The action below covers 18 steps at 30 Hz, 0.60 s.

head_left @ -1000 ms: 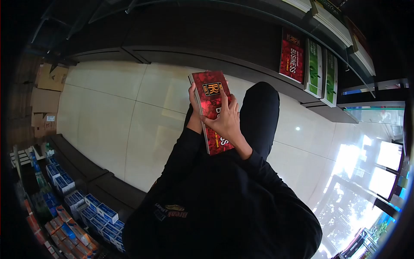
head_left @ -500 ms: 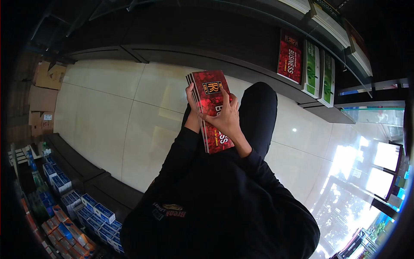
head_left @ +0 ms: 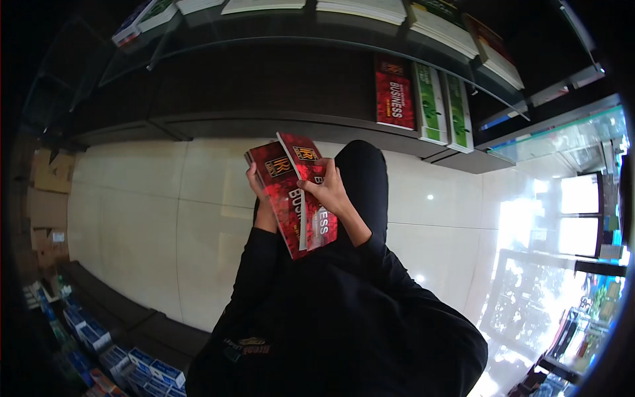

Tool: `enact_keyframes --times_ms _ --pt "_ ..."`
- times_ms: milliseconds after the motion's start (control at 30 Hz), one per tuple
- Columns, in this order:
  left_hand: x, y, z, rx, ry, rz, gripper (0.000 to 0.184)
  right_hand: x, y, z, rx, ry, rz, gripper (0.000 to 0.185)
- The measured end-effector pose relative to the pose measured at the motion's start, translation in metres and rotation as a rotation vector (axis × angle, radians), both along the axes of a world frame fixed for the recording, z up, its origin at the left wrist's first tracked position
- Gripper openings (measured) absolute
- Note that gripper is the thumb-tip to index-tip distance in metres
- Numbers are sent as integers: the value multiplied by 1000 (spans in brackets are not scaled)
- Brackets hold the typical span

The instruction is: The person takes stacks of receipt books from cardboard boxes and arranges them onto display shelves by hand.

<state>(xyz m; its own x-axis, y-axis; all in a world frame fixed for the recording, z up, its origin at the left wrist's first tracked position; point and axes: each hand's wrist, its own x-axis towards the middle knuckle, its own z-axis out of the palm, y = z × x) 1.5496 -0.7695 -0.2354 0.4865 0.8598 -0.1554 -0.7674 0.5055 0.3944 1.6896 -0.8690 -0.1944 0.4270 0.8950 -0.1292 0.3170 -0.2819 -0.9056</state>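
My left hand [head_left: 259, 188] grips the left edge of a small stack of red notebooks [head_left: 280, 198] with "BUSINESS" on the cover; most of its fingers are hidden underneath. Over the right part of that stack, my right hand [head_left: 329, 192] pinches one separate red notebook [head_left: 319, 228], thumb on its cover near the left edge. This notebook lies at an angle to the stack and overlaps it, its white page edge showing. Both are held in front of my bent knee [head_left: 362, 172].
A matching red notebook [head_left: 395, 96] and green-covered books [head_left: 431, 109] lie on the dark low shelf [head_left: 264, 86] ahead. Above it runs a glass shelf [head_left: 264, 46] bearing paper stacks. Blue-and-white boxes [head_left: 155, 370] stand lower left, cardboard boxes [head_left: 49, 212] far left.
The top notebook has been slid apart from the stack toward the right by my right hand. The view has shifted, so more of the shelves ahead shows.
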Motion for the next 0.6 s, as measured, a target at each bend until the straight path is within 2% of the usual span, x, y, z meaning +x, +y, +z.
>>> enact_keyframes --times_ms 67,167,200,300,333,500,567,600 --pt "1 3 -6 7 -40 -14 68 14 1 -11 -74 297 -43 63" --pt "11 -7 24 45 -168 -120 72 29 -6 19 -114 830 -57 52" --pt "11 -5 17 41 -195 -131 76 36 -8 1 -142 782 -82 53" --pt "9 -4 2 81 -223 -119 77 51 -12 -10 -75 1174 -128 59" --pt "6 -4 -4 56 -214 -134 87 57 -16 -6 -32 1228 -103 64" --pt "-4 -7 -23 51 -222 -151 91 74 -41 41 244 1350 -55 79" --pt "-6 -10 -30 81 -283 -185 92 75 -43 66 489 1537 6 76" --pt "-6 -11 -32 62 -265 -177 93 79 -45 67 496 1434 -53 75"
